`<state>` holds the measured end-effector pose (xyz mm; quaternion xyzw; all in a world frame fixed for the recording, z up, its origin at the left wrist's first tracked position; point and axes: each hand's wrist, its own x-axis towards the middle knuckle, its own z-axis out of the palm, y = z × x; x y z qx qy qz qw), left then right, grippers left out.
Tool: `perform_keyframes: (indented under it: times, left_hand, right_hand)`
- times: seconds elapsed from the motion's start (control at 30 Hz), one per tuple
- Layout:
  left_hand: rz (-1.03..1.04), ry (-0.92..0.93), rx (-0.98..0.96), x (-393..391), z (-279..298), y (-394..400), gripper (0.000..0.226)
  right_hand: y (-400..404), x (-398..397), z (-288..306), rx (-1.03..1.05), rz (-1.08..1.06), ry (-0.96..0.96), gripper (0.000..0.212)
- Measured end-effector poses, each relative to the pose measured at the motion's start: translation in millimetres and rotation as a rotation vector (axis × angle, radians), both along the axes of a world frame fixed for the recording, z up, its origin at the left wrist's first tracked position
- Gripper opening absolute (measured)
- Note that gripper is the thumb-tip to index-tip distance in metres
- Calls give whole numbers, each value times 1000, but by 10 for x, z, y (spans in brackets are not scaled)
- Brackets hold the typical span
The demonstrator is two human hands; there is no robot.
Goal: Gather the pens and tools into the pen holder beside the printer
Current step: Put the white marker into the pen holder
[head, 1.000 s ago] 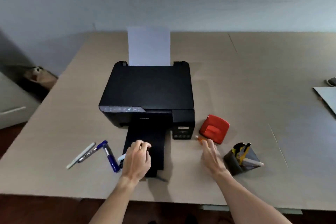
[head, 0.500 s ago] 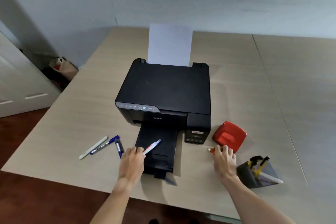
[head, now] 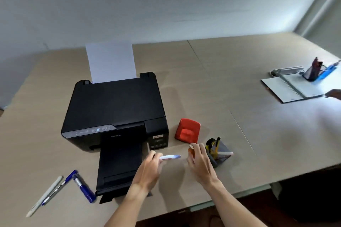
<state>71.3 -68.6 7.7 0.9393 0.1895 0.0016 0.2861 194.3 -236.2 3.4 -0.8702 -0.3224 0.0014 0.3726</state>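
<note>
Hands are converging on the pen holder [head: 218,153] beside the printer [head: 114,108]: my left hand [head: 147,171], which half a second ago was over the output tray, is now pinching a white-and-blue pen [head: 169,157], while my right hand [head: 200,162] is curling around an orange tool [head: 191,150] (three pens are waiting at far left), so both should drop in shortly.

My left hand [head: 147,169] grips white-blue pen [head: 170,157]; right hand [head: 200,162] holds orange item [head: 191,150] beside pen holder [head: 218,153], near printer [head: 116,114].
</note>
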Motion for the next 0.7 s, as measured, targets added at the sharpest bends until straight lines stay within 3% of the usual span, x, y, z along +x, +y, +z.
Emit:
perform_keyframes:
  times: [0.07, 0.17, 0.3, 0.47, 0.7]
  left_hand:
    - [-61, -58, 24, 154, 14, -88, 41]
    - [-62, -106, -50, 352, 62, -217, 22]
    - [-63, -192, -63, 553, 181, -335, 18]
    - [-116, -294, 7, 726, 333, -356, 16]
    - [-267, -345, 64, 981, 545, -417, 14]
  right_hand:
    - [-86, -13, 125, 67, -53, -53, 21]
    - [-281, 32, 225, 105, -228, -125, 25]
    - [-568, 166, 229, 23, -445, -67, 24]
    - [-784, 231, 91, -177, -491, -4, 20]
    - [-930, 205, 77, -157, -548, 39, 20]
